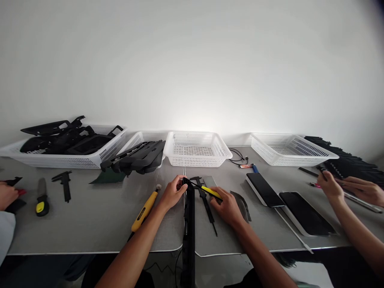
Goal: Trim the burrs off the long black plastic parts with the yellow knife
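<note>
My left hand (174,193) grips the top end of a long black plastic part (189,228), which stretches down past the table's front edge. My right hand (227,206) holds a yellow and black knife-like tool (211,193), its thin tip pointing left at the black part's top end. Between my hands, just right of the part, a black caliper (207,206) lies on the table. A yellow power tool (145,211) rests beside my left forearm. Right of my right hand is a dark grey cloth-like piece (242,205).
White baskets (196,162) line the wall; the left one (90,161) holds black parts. Dark parts (141,156) overlap another basket. Two phone-like devices (265,190) lie right. A caliper (64,186) and scraper (42,198) lie left. Other people's hands (333,187) work at both sides.
</note>
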A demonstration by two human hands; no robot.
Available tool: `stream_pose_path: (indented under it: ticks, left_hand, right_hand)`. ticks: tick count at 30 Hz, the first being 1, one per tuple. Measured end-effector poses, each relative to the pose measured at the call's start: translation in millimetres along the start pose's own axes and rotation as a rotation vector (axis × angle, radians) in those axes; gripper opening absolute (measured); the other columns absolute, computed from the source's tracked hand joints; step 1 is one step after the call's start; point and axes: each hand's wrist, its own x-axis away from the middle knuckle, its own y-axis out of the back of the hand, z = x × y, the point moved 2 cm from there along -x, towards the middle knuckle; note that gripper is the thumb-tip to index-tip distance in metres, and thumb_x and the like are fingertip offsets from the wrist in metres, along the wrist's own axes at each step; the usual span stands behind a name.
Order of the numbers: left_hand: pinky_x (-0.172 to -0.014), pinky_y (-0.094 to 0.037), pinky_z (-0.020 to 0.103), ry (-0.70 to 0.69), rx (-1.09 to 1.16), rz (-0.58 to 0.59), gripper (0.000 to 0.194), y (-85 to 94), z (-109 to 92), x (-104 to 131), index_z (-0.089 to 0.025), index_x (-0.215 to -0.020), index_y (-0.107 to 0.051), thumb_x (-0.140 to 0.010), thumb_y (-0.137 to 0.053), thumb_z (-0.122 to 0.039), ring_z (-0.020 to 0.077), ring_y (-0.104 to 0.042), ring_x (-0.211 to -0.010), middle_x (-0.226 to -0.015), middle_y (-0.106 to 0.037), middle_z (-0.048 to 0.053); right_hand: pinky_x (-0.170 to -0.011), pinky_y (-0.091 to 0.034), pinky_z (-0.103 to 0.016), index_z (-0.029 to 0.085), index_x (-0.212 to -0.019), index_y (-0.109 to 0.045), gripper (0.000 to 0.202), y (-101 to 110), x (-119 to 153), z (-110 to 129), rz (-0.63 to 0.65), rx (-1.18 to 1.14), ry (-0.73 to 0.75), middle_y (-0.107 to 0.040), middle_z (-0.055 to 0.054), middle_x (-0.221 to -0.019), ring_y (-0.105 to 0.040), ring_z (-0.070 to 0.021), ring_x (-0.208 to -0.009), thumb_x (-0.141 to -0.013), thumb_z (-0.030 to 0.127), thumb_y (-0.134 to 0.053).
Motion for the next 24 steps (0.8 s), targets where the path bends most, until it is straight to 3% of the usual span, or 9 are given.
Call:
stream_pose_path:
  ticks: [14, 24]
  left_hand:
    - [-0.081, -0.050, 0.032, -0.005, 0.009, 0.003, 0.031, 0.8, -1.5, 0.4, -0.025, -0.123, -0.064, -0.096, -0.058, -0.039, 0.0205, -0.065, -0.085, -0.089, -0.068, 0.000]
    - [-0.079, -0.049, 0.031, -0.012, 0.017, 0.015, 0.030, 0.9, -6.5, 1.0, -0.024, -0.119, -0.065, -0.094, -0.061, -0.041, 0.0205, -0.064, -0.082, -0.085, -0.067, 0.000]
  right_hand:
    - [-0.091, -0.056, -0.032, 0.025, -0.114, -0.072, 0.034, 3.5, 0.0, 3.1, -0.004, 0.006, 0.006, -0.077, -0.004, -0.109, -0.073, -0.0229, -0.099, -0.084, 0.018, -0.058]
    - [-0.096, -0.057, -0.035, 0.025, -0.125, -0.069, 0.037, -0.4, -0.5, 6.2, 0.061, -0.068, 0.031, -0.077, -0.005, -0.117, -0.073, -0.0236, -0.105, -0.093, 0.019, -0.053]
